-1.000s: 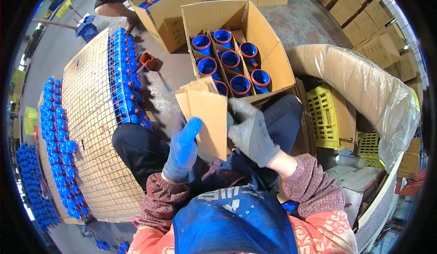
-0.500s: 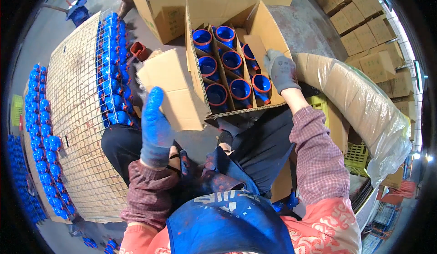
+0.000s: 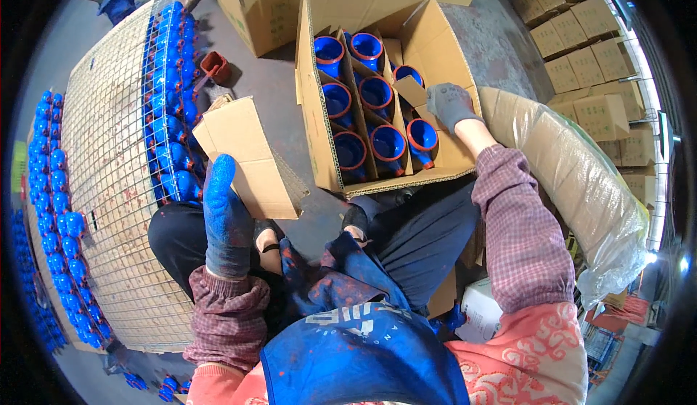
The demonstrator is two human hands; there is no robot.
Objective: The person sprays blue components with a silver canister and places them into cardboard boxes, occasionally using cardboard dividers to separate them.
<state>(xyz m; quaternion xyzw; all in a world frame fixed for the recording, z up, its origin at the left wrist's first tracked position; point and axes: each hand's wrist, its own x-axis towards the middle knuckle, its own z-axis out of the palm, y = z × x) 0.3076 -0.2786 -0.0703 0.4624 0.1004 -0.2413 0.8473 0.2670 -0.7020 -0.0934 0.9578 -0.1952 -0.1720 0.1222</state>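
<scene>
My left hand (image 3: 226,220), in a blue-stained glove, is closed on a few flat cardboard sheets (image 3: 243,158) held upright left of the carton. Inside the open carton (image 3: 323,143) my right hand (image 3: 451,106), in a grey glove, is at the right wall. Its fingers are bent around the edge of a cardboard divider (image 3: 412,91), though the fingertips are partly hidden. Several blue cups with red rims (image 3: 388,142) stand in the carton's cells, with narrower necks below. The divider overlaps the cup beside it in the right row.
A wire-mesh rack (image 3: 116,187) on the left has rows of glossy blue pieces (image 3: 174,100) along it. A red container (image 3: 215,65) lies on the floor. Plastic-wrapped cardboard (image 3: 573,172) curves along the right. Stacked cartons (image 3: 592,56) stand behind it; another open carton (image 3: 265,13) is at the back.
My left hand and the cardboard sheets have moved left and slightly down. My right hand stays inside the carton, and the divider beside it has sunk lower and tilted. The whole view has shifted slightly.
</scene>
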